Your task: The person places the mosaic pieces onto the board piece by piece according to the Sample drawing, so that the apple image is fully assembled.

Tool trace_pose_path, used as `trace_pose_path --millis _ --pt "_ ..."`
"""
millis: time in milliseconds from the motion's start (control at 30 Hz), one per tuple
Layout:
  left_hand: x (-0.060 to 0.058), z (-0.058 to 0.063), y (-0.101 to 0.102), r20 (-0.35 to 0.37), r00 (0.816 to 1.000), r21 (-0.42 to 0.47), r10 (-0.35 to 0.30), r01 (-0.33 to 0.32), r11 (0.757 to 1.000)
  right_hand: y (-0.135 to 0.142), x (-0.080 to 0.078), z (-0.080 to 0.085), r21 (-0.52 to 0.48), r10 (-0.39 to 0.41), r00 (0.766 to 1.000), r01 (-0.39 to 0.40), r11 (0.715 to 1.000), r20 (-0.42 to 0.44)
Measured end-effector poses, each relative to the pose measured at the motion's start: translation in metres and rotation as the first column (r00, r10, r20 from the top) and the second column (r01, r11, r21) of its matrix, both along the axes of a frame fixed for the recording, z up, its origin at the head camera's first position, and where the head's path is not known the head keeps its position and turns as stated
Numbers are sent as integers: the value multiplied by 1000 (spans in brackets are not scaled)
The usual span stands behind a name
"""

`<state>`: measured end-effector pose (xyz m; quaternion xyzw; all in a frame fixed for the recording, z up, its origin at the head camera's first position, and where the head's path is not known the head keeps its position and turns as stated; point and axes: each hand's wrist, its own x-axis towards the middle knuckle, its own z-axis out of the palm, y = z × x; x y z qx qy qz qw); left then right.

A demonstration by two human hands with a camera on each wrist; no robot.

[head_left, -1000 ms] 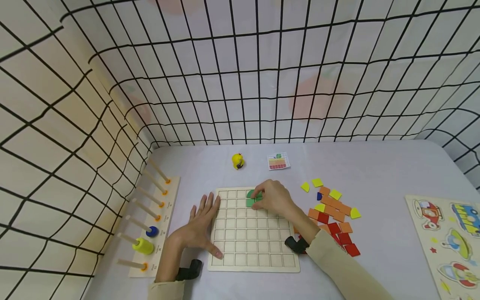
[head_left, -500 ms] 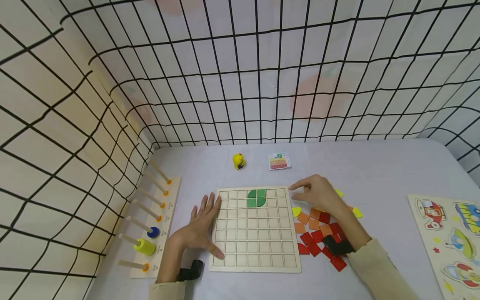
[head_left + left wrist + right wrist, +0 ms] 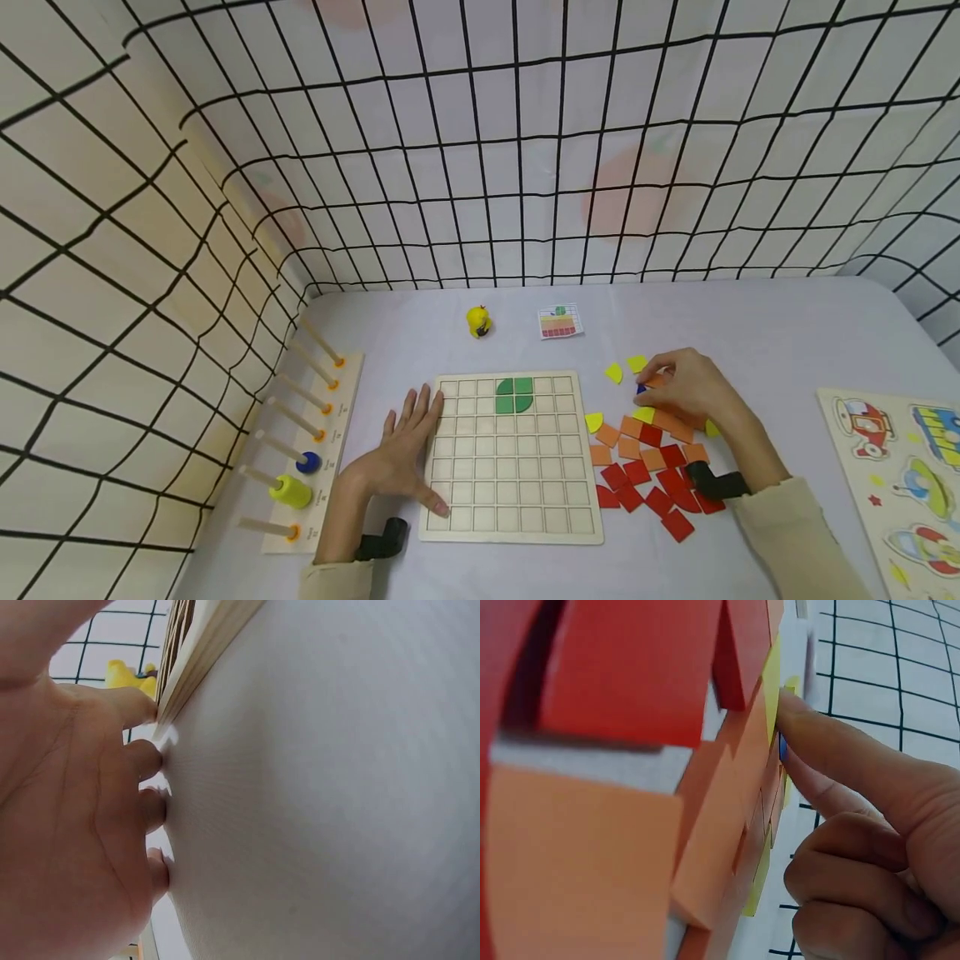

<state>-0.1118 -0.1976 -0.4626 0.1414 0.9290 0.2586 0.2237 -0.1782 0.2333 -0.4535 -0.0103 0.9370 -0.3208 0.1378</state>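
Observation:
A wooden grid board (image 3: 495, 483) lies on the white cloth, with several green tiles (image 3: 513, 396) forming a leaf-like shape in its upper cells. My left hand (image 3: 397, 462) rests at the board's left edge, fingers spread, thumb on the lower left corner. In the left wrist view its fingertips touch the cloth and the board's side. My right hand (image 3: 686, 387) is over the loose tiles right of the board. Its thumb and index finger pinch a small blue tile (image 3: 641, 388), mostly covered by the fingertips; the other fingers curl in, as the right wrist view shows.
Loose orange tiles (image 3: 628, 448), red tiles (image 3: 677, 525) and yellow tiles (image 3: 614, 372) lie right of the board. Behind it are a small printed card (image 3: 560, 322) and a yellow toy duck (image 3: 478, 322). A peg rack (image 3: 322, 450) stands left, a picture puzzle (image 3: 862, 483) right.
My right hand has left the green tiles on the board and moved right to the loose pile, where it now pinches the blue tile. The left hand stays in place.

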Motion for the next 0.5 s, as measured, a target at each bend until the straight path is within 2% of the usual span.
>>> trace_pose_path --millis 167,367,500 --pt "-1 0 0 4 1000 17 -6 6 1000 -1 0 -2 -36 37 999 -37 999 -8" --pt "1 1 1 11 1000 30 -9 9 999 1 0 -2 -30 15 1000 -15 999 -23" --pt "1 3 1 8 1000 29 -6 6 1000 -2 1 -3 -46 48 999 -49 998 -21"
